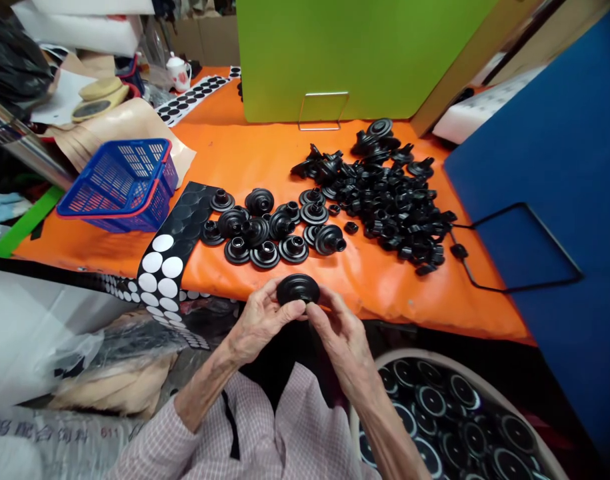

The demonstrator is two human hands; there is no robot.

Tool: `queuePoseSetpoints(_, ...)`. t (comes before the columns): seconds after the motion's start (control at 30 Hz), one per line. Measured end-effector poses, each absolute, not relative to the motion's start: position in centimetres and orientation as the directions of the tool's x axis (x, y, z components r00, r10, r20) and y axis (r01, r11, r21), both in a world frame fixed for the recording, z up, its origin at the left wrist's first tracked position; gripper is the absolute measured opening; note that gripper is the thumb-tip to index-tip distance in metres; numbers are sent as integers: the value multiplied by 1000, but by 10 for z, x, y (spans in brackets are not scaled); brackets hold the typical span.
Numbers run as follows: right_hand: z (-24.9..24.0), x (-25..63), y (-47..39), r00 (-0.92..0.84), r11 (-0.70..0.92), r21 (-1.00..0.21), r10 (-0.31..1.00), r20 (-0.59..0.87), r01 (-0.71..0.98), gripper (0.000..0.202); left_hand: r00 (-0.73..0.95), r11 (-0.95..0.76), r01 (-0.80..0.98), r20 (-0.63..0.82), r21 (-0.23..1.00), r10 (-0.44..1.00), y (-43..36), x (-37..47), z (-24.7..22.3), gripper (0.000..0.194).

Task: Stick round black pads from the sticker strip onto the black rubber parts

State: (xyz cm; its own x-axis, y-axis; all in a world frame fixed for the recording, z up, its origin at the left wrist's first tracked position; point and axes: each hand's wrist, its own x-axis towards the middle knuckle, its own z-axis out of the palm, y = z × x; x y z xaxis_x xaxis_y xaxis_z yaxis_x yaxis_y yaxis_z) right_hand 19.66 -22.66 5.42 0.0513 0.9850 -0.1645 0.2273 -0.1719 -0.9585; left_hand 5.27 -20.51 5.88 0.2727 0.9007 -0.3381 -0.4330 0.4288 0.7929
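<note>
Hands: two, one left hand [257, 323] and one right hand [342, 327]
Black disc [298, 289] between the fingers: one
Flanged black parts [293, 248] grouped mid-bench: about fifteen, some overlapping too much for an exact count
Heaped black pieces [392, 207]: dozens, too tangled to count
Small loose pieces [351, 228] between group and heap: two
Blue basket [157, 208]: one
Bench [219, 273]: one
Round tub [429, 353]: one
Ringed discs [431, 401] inside the tub: over a dozen, cut off by the frame
Green panel [365, 53]: one
Blue panel [545, 167]: one
White lidded mug [179, 73]: one
Dotted strips [167, 288]: at least two
</note>
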Motion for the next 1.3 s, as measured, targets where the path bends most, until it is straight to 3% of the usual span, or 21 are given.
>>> queuePoseSetpoints(0.07,54,195,-226,29,-183,-971,983,-181,154,40,285,388,-404,-290,828,914,-206,51,58,38)
queuePoseSetpoints(0.2,46,189,-229,102,-109,-978,991,-91,178,37,269,339,-355,-252,871,930,-208,49,56,34)
queuePoseSetpoints(0.47,44,175,-226,101,-37,-999,994,-37,-3,47,211,291,-501,-210,815,954,-210,57,56,44)
queuePoseSetpoints(0.63,50,175,-225,86,-49,-992,995,-59,-115,45,241,308,-470,-215,827,946,-208,50,56,37)
queuePoseSetpoints(0.83,49,173,-226,75,-49,-993,996,-57,-106,42,243,334,-509,-239,793,940,-211,47,53,46)
queuePoseSetpoints(0.97,48,171,-228,81,-62,-990,994,-72,-126,41,259,304,-488,-197,818,945,-212,49,51,38)
queuePoseSetpoints(1.1,50,172,-229,106,-32,-999,994,-36,-38,32,205,235,-439,-158,867,966,-217,49,49,31)
queuePoseSetpoints(1.3,43,168,-226,47,-89,-995,995,-90,-36,31,136,247,-421,-209,873,968,-219,49,47,29)
